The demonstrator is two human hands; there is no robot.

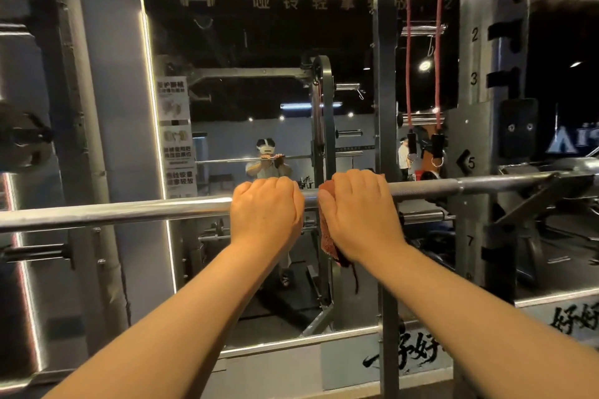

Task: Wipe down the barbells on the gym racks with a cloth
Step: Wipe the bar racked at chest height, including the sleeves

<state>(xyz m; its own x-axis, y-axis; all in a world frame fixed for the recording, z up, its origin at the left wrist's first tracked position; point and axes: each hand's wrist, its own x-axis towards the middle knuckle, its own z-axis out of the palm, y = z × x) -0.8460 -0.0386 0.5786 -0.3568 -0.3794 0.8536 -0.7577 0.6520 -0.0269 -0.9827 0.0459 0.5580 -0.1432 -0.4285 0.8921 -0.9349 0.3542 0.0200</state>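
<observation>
A steel barbell [129,212] lies across the rack at chest height, running from the left edge to the right upright. My left hand [266,209] grips the bar near its middle, fingers curled over the top. Right beside it, my right hand [358,212] wraps a reddish-brown cloth [326,236] around the bar. The cloth's loose end hangs below my right wrist. The stretch of bar under both hands is hidden.
The numbered rack upright [486,74] holds the bar's right end on a hook [551,186]. Red resistance bands [437,58] hang from above. A wall mirror [259,107] behind reflects the rack and people. A second grey upright [387,91] stands just behind my right hand.
</observation>
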